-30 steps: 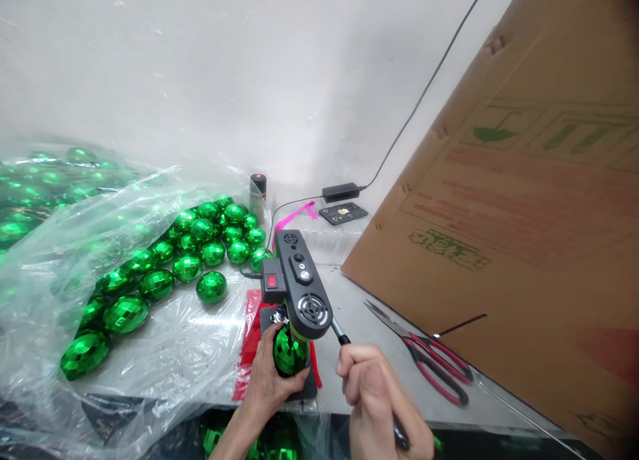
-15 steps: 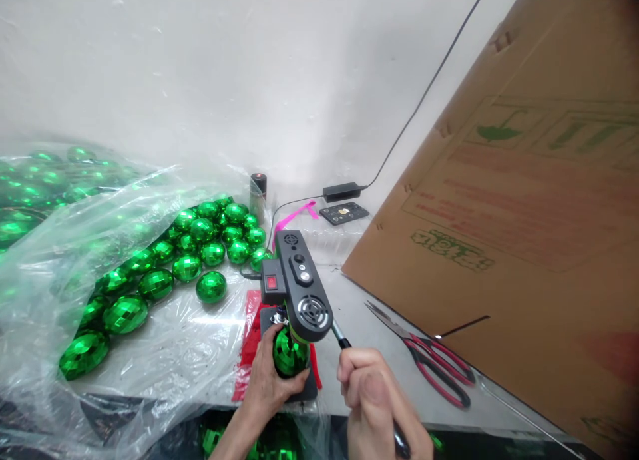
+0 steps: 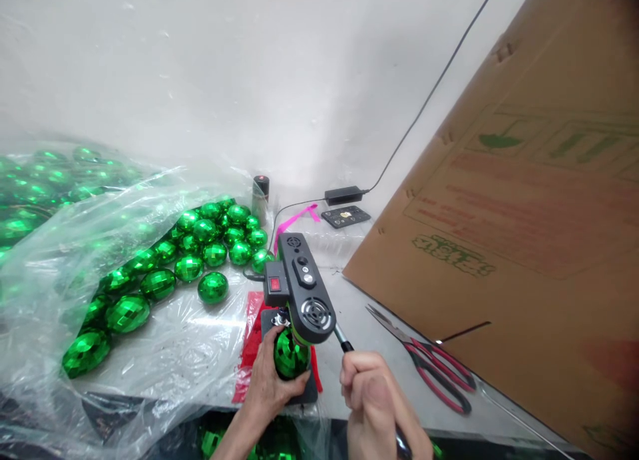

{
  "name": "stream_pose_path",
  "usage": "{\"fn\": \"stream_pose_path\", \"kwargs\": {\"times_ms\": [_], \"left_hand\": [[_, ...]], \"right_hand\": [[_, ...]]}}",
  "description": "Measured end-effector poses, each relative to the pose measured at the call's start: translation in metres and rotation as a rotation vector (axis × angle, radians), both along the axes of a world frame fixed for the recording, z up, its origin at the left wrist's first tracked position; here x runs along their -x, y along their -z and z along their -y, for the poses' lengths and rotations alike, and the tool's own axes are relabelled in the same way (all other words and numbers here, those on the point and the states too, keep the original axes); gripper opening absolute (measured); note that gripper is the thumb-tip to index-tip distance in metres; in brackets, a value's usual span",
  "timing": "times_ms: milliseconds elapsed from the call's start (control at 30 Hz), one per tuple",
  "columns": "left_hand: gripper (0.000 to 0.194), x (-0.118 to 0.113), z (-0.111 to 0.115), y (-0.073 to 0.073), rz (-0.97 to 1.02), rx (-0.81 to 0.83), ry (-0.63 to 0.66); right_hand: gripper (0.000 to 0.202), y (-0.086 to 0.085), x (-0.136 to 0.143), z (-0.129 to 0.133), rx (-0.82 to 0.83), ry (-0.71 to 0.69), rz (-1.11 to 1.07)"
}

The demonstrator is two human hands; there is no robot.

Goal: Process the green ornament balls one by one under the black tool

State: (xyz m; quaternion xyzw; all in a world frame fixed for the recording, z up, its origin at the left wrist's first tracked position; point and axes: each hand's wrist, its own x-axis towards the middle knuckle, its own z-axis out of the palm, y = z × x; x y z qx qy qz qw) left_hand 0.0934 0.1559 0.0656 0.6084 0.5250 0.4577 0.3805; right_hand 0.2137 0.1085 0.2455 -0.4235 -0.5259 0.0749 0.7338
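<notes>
Between the thumb and fingers of my left hand (image 3: 269, 373) is a shiny green faceted ball (image 3: 289, 355). It sits under the front end of a black bench device (image 3: 308, 287) with round vents, buttons and a red switch; the device's head hides the ball's upper edge. My right hand (image 3: 374, 397) is wrapped round a lever handle (image 3: 344, 340) with a metal rod and black grip, which runs up to the device. The device's dark base plate (image 3: 304, 399) lies partly over red material (image 3: 248, 353).
Many green balls (image 3: 188, 268) spill from a clear plastic bag (image 3: 54, 273) at the left. Red-handled scissors (image 3: 424, 357) lie at the right, beside a large cardboard box (image 3: 509, 200). Behind are a phone (image 3: 345, 216), a power adapter (image 3: 343, 195), pink ribbon (image 3: 294, 219) and a dark cylinder (image 3: 260, 192).
The whole view has shifted very slightly. Both hands keep their holds, and the ball, lever and device look the same.
</notes>
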Motion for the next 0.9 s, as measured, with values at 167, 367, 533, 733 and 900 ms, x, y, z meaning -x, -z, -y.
{"fn": "stream_pose_path", "kwargs": {"times_ms": [167,367,533,733,900], "left_hand": [[0.084,-0.0014,0.0002,-0.0015,-0.003,-0.010,-0.013],[0.083,-0.0021,-0.0002,-0.0055,-0.003,-0.017,-0.015],[0.082,-0.0010,-0.0002,-0.0061,-0.008,-0.003,0.009],[0.082,-0.0023,0.0000,-0.0093,0.016,-0.016,-0.005],[0.084,-0.0041,-0.0009,-0.0078,-0.005,-0.018,-0.022]], "right_hand": [[0.043,0.0026,-0.0023,-0.0013,0.004,-0.011,-0.001],[0.044,0.0046,-0.0009,-0.0033,-0.023,0.006,0.002],[0.044,0.0040,0.0018,-0.0034,-0.017,0.006,-0.018],[0.045,0.0045,0.0027,-0.0047,-0.042,0.009,-0.053],[0.047,0.0049,0.0038,-0.0054,-0.054,0.016,-0.067]]}}
